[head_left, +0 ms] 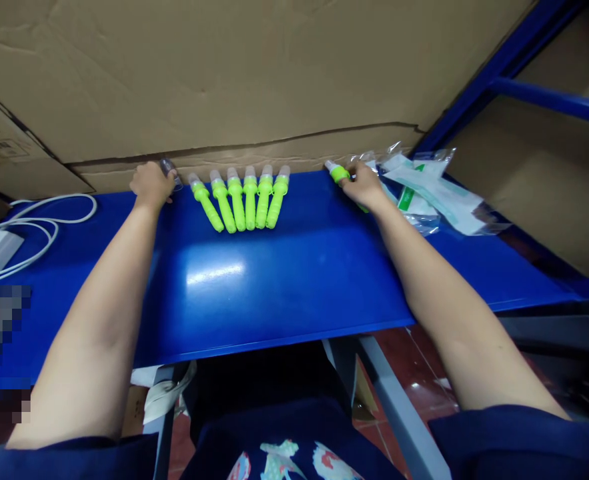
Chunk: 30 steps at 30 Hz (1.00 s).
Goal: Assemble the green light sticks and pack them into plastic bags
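Note:
Several bright green pens with clear caps [244, 197] lie side by side in a row at the back of the blue shelf [284, 280]. My left hand [151, 183] is closed round a small clear cap [169, 167] just left of the row. My right hand [364, 187] grips another green pen [339, 175] to the right of the row, beside a pile of clear plastic packets [424, 190].
Cardboard boxes [224, 73] stand right behind the shelf. A white device with coiled white cable [49, 220] lies at the far left. Blue shelf posts [494, 67] rise at the right. The floor shows below the shelf's front edge.

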Each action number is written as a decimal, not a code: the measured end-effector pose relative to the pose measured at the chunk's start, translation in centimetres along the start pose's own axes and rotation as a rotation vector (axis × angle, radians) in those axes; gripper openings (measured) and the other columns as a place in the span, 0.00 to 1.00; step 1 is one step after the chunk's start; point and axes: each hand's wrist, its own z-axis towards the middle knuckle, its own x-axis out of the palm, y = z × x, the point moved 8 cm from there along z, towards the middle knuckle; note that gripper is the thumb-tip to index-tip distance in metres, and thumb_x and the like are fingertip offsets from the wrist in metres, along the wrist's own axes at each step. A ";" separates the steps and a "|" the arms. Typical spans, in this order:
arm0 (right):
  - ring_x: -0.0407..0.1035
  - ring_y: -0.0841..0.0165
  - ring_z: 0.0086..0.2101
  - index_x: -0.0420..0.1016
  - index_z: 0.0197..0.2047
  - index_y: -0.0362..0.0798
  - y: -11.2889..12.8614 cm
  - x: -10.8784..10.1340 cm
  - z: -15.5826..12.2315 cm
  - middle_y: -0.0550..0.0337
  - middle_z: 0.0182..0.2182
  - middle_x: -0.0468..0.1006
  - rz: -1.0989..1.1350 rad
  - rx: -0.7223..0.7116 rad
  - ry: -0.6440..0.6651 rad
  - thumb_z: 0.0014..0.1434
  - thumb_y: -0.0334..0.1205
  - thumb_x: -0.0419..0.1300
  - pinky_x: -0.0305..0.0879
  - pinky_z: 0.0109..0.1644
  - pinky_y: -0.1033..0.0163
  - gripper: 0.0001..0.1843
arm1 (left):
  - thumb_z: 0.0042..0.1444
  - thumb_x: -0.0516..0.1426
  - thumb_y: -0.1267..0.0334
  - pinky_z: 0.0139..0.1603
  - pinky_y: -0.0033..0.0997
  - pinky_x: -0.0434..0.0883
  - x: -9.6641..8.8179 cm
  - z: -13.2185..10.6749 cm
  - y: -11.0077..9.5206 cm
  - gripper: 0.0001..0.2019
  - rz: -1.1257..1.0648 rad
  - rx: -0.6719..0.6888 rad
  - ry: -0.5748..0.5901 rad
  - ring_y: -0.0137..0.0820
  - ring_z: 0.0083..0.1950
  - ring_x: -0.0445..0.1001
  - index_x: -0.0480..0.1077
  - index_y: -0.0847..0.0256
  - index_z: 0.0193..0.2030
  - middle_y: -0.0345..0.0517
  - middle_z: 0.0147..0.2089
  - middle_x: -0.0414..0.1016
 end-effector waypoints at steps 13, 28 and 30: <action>0.71 0.42 0.64 0.72 0.67 0.41 1.7 0.4 -1.0 0.35 0.63 0.77 -0.037 -0.084 0.045 0.67 0.41 0.56 0.64 0.69 0.39 0.27 | 0.66 0.62 0.52 0.64 0.61 0.74 -1.7 -2.2 1.0 0.28 0.091 -0.084 -0.059 0.66 0.67 0.75 0.76 0.77 0.62 0.78 0.65 0.76; 0.71 0.44 0.62 0.70 0.72 0.42 1.8 0.8 -1.1 0.36 0.59 0.78 -0.108 -0.036 0.089 0.63 0.40 0.58 0.65 0.69 0.41 0.34 | 0.63 0.60 0.56 0.62 0.41 0.77 -2.1 -3.6 0.7 0.17 0.063 -0.009 0.130 0.46 0.54 0.84 0.82 0.71 0.41 0.61 0.43 0.86; 0.71 0.44 0.61 0.71 0.71 0.41 1.8 1.0 -1.0 0.36 0.58 0.79 -0.113 -0.041 0.090 0.63 0.40 0.59 0.65 0.69 0.41 0.34 | 0.63 0.60 0.55 0.61 0.39 0.76 -2.0 -3.7 0.7 0.17 0.057 -0.006 0.145 0.44 0.54 0.84 0.82 0.70 0.40 0.60 0.42 0.86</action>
